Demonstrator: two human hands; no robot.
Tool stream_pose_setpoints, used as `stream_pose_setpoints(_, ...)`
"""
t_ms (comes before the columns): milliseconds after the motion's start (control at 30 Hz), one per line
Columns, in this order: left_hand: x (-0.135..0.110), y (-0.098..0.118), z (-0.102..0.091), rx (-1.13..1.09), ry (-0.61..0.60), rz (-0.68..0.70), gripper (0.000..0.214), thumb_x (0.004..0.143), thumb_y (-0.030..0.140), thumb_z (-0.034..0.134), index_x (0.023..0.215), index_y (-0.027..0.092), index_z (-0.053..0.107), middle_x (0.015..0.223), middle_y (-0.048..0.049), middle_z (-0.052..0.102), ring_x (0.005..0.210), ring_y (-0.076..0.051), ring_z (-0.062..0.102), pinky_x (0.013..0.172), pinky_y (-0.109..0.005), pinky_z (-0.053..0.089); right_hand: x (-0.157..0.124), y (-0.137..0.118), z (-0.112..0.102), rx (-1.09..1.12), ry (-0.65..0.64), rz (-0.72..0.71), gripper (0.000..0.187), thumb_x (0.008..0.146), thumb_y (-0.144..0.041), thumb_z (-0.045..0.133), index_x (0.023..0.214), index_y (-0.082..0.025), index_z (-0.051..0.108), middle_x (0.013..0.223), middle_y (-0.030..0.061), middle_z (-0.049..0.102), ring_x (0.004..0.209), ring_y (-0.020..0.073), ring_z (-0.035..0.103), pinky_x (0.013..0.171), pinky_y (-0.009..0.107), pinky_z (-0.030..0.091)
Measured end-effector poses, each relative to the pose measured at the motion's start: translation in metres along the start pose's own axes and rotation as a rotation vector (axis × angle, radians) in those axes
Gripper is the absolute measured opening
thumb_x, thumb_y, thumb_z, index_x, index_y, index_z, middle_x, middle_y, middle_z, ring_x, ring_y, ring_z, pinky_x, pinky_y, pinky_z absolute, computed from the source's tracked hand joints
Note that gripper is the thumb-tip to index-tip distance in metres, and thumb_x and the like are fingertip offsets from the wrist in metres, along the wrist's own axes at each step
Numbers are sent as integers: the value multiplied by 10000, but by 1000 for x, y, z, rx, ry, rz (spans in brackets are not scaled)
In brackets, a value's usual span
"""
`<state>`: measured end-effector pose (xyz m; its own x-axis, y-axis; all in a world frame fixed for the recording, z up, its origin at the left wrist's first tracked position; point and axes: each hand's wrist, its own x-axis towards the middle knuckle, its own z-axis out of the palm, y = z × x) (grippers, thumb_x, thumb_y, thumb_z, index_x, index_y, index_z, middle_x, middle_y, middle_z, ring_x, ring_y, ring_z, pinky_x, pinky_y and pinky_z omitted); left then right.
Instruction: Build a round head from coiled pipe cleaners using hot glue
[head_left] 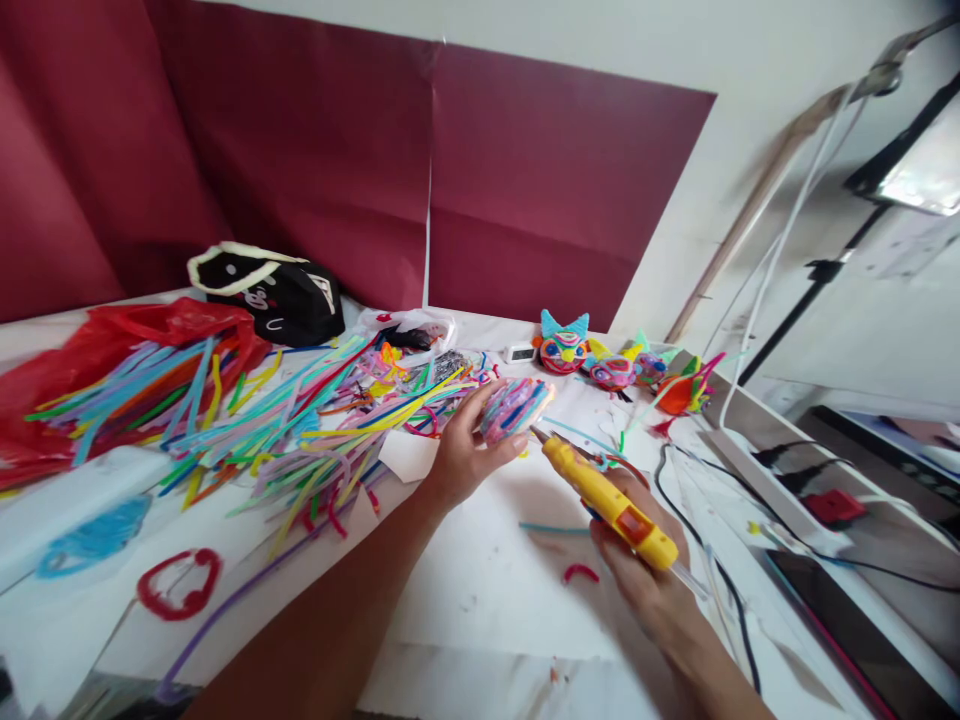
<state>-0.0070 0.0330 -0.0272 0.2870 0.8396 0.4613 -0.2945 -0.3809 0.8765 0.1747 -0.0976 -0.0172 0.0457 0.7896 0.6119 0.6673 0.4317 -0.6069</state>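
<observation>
My left hand (466,448) is closed around a rounded piece covered in pink, blue and white pipe cleaners (517,408), held above the white table. In my right hand (637,555) is a yellow hot glue gun (611,500), its nozzle pointing up and left, close to the lower right side of the piece. Whether the nozzle touches it I cannot tell. Below the hands lie a short red pipe cleaner (580,573) and a straight teal pipe cleaner (555,527) on the white surface.
Loose pipe cleaners (360,415) and a red plastic bag (176,320) cover the left side. Several finished figures, one a blue-eared face (563,345), stand at the back right. A black cable (720,570), a power strip (772,480) and a phone (847,630) lie rightward.
</observation>
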Motion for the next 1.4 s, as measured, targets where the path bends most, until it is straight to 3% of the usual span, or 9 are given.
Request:
stream_pose_setpoints(533,1,2,0,76,7,-18,710,712,356,764,1349,193,494,1404,-130,524,1265,-324,522,1045,-408,459,-2,3,0,-36,14,-5,47,818,-262,494,830,-223,517,744,5,595,632,178,556,559,294,407)
stream_pose_setpoints(1000,2,0,-1,101,8,-13,687,736,360,750,1344,186,480,1419,-131,502,1290,-308,499,1061,-397,445,0,1,-1,-79,-12,-63,128,852,-244,471,957,-210,536,792,22,606,648,183,580,557,294,426)
stream_pose_setpoints(1400,1,2,2,142,12,-16,691,715,376,760,1329,188,503,1430,-134,486,1297,-325,487,1074,-423,430,0,7,-1,-81,63,-12,35,844,-236,477,831,-213,499,727,-9,552,596,151,513,561,281,402)
